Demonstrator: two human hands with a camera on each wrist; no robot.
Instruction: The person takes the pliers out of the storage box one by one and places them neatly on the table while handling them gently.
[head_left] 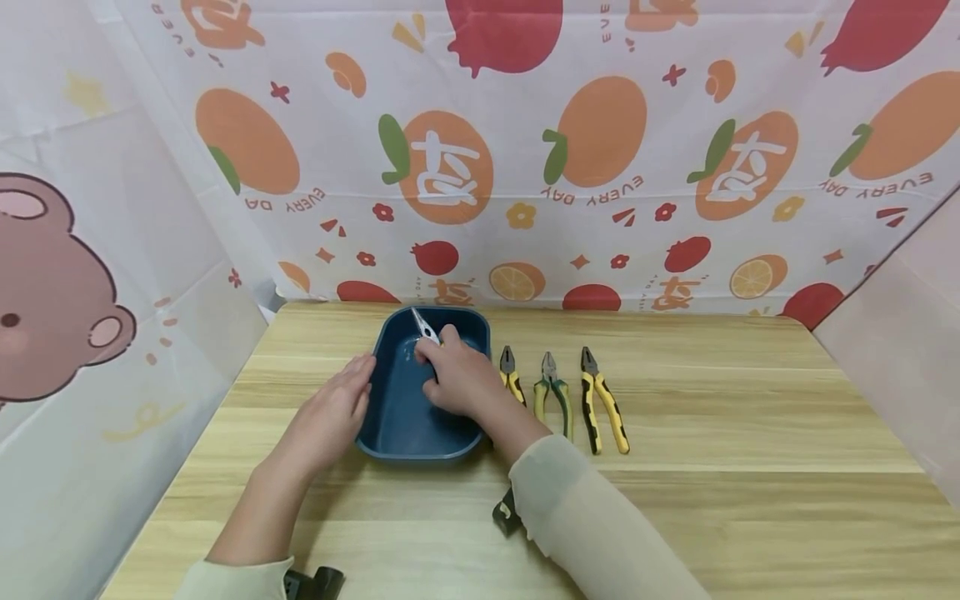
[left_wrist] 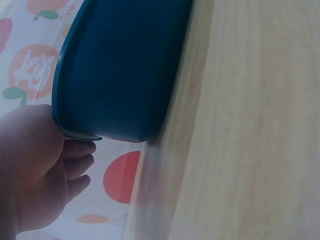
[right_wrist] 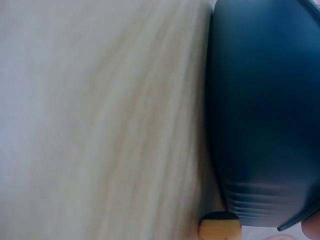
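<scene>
A dark blue rectangular tray (head_left: 408,429) stands on the wooden table. Inside its rim, at the far end, my right hand (head_left: 461,375) grips needle-nose pliers (head_left: 428,331); their metal jaws point away and to the left, and the hand hides the handles. My left hand (head_left: 330,412) rests against the tray's left side, fingers fairly straight along the rim. In the left wrist view, the left hand (left_wrist: 35,165) touches the rim of the tray (left_wrist: 120,75). The right wrist view has the tray's outer wall (right_wrist: 265,110) and a sliver of the right hand (right_wrist: 311,227).
Right of the tray lie yellow-and-black pliers (head_left: 507,360), partly behind the right arm, green-handled pliers (head_left: 550,387) and another yellow-and-black pair (head_left: 590,367). A yellow handle end (right_wrist: 220,229) shows beside the tray. A fruit-print curtain (head_left: 517,167) hangs behind the table.
</scene>
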